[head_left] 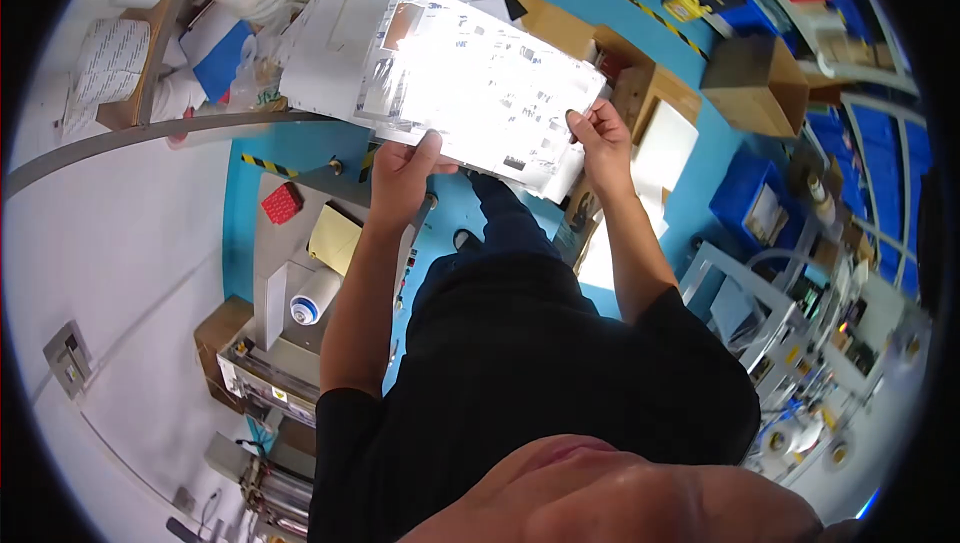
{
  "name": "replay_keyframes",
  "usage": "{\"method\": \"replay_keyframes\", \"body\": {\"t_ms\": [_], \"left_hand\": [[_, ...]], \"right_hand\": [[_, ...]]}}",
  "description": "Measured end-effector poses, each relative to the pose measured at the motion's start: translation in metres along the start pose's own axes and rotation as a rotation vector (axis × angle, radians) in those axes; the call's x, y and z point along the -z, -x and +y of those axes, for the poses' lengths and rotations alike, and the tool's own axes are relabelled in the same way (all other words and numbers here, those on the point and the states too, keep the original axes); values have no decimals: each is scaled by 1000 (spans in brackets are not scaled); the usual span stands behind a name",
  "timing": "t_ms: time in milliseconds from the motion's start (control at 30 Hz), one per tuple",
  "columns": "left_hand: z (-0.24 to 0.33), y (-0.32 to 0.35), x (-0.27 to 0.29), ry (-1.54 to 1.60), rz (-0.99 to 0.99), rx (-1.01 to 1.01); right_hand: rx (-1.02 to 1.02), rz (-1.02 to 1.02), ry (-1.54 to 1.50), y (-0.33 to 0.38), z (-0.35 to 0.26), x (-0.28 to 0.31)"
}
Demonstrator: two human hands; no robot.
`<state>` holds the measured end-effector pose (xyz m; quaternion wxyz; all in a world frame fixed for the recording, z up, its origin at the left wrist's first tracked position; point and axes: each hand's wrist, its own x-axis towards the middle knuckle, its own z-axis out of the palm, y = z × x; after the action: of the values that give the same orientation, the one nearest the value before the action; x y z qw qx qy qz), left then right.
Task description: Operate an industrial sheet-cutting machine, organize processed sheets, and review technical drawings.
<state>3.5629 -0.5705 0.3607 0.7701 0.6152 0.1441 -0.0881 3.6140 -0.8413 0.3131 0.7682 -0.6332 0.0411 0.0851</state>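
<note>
Since the glossy printed sheets (490,93) are broad and look floppy, the left hand (402,183), nearly closed, pinches their near edge, thumb on top, while the right hand (607,155) pinches their right edge, probably keeping them level. Their left part overlaps a large white board (325,43); contact there is unclear.

Rectangular white sheet stack (500,93) looks glossy, plastic-like, strong glare. Open brown box (750,88) is matt cardboard. Black short-sleeved shirt (540,363) is matt cloth. Turquoise floor (600,8) looks smooth. Pale wall (150,233), smooth too.
</note>
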Motion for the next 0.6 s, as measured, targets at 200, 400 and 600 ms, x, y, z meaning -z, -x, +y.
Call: {"method": "replay_keyframes", "body": {"t_ms": [200, 400, 600], "left_hand": [[-17, 75, -21, 135, -99, -81], [-24, 142, -45, 221, -141, 33], [-27, 172, -78, 225, -254, 189]], "right_hand": [[105, 296, 2, 120, -43, 2], [412, 463, -93, 231, -66, 40], [983, 352, 563, 317, -110, 58]]}}
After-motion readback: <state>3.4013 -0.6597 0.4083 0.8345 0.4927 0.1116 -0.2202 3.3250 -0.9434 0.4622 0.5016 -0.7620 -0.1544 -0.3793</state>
